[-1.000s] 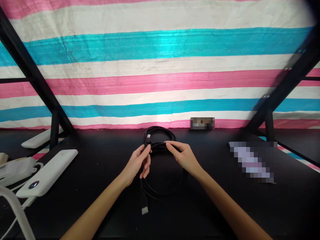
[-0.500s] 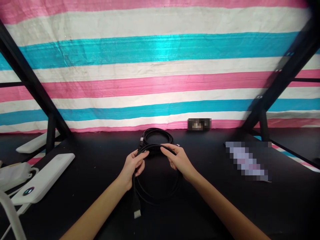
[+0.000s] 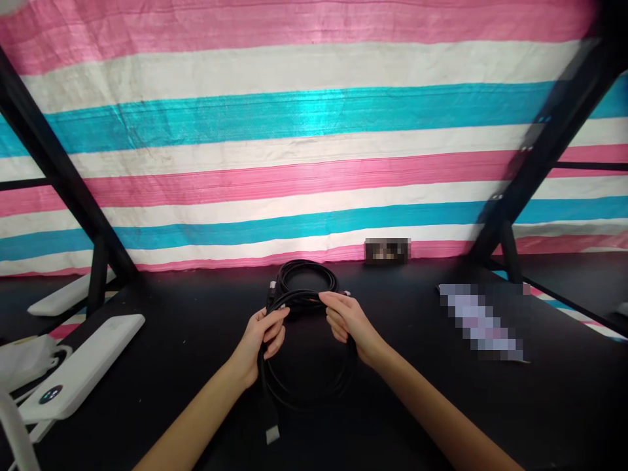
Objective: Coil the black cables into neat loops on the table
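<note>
A black cable coil (image 3: 307, 386) hangs from both hands above the black table (image 3: 422, 405). My left hand (image 3: 262, 337) is closed round the coil's left side, fingers wrapped on the strands. My right hand (image 3: 346, 320) pinches the coil's top right. A loose end with a silver plug (image 3: 271, 433) dangles below my left hand. A second black coil (image 3: 307, 275) lies on the table just behind the hands, a small plug (image 3: 272, 286) at its left.
A white power bank (image 3: 81, 374) with a lit ring lies at the left, another white slab (image 3: 63, 296) behind it. Black frame struts (image 3: 63, 176) rise at both sides. A striped tarp (image 3: 304, 131) hangs behind. Blurred items (image 3: 483, 320) lie at right.
Both hands have drawn slightly nearer with the coil. My left hand now grips the coil strands instead of the plug end, and the right hand's fingers have curled tighter.
</note>
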A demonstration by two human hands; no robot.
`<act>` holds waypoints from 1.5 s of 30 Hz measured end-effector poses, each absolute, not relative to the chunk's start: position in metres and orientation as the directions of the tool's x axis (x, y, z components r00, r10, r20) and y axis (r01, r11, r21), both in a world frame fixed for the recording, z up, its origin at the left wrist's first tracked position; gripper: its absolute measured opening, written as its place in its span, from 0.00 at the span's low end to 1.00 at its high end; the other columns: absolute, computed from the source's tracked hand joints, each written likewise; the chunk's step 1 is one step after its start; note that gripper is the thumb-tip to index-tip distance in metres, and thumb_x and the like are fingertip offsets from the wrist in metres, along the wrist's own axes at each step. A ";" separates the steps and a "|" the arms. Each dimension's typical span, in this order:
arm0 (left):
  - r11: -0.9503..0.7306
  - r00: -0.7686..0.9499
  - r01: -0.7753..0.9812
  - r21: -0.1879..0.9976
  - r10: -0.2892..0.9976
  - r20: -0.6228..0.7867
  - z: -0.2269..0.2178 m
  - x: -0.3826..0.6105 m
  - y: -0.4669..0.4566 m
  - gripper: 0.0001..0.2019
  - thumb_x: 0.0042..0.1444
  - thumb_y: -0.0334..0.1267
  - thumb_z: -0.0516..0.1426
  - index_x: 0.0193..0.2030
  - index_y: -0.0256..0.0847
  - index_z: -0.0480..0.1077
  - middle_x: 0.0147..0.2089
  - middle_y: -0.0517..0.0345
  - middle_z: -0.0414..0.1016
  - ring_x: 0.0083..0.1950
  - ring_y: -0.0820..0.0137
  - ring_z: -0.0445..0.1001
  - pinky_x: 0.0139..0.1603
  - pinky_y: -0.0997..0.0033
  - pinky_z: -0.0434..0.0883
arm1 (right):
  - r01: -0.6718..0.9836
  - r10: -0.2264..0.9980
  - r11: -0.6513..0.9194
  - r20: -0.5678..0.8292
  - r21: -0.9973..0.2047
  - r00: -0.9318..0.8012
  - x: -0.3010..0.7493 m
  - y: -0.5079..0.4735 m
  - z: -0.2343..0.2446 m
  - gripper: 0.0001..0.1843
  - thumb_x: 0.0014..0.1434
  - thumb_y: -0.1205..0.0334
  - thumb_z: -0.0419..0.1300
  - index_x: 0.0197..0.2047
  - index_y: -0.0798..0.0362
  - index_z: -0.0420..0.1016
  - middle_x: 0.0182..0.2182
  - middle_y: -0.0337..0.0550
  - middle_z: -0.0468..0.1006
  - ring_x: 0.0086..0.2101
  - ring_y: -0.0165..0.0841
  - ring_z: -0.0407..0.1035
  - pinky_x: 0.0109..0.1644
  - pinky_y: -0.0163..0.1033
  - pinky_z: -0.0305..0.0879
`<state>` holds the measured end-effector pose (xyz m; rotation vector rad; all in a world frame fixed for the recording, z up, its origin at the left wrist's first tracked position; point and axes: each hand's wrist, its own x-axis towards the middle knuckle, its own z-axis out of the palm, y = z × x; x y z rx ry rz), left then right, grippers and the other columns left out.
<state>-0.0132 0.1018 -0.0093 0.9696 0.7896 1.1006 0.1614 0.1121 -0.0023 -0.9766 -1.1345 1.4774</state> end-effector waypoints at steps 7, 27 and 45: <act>0.169 0.280 -0.409 0.897 0.959 -0.053 -0.009 -0.011 0.101 0.19 0.50 0.36 0.58 0.18 0.39 0.51 0.11 0.71 0.46 0.10 0.84 0.49 0.13 0.79 0.43 | -0.170 0.985 -0.024 0.005 -0.985 -0.172 0.162 0.115 -0.006 0.18 0.51 0.48 0.59 0.31 0.56 0.70 0.07 0.24 0.49 0.10 0.20 0.42 0.13 0.28 0.40; 0.193 0.292 -0.433 0.881 0.954 -0.066 -0.011 -0.012 0.101 0.16 0.49 0.34 0.57 0.20 0.40 0.51 0.11 0.72 0.47 0.11 0.83 0.48 0.14 0.79 0.42 | -0.143 0.990 -0.019 0.001 -0.990 -0.142 0.163 0.116 -0.005 0.18 0.50 0.48 0.60 0.31 0.57 0.72 0.07 0.25 0.50 0.10 0.20 0.43 0.13 0.28 0.41; 0.200 0.298 -0.439 0.876 0.952 -0.068 -0.011 -0.012 0.100 0.16 0.50 0.33 0.57 0.19 0.39 0.52 0.11 0.71 0.47 0.11 0.83 0.49 0.14 0.78 0.43 | -0.067 0.992 -0.038 -0.029 -0.997 -0.123 0.162 0.117 -0.004 0.20 0.48 0.49 0.62 0.35 0.58 0.71 0.06 0.24 0.52 0.10 0.20 0.43 0.13 0.29 0.39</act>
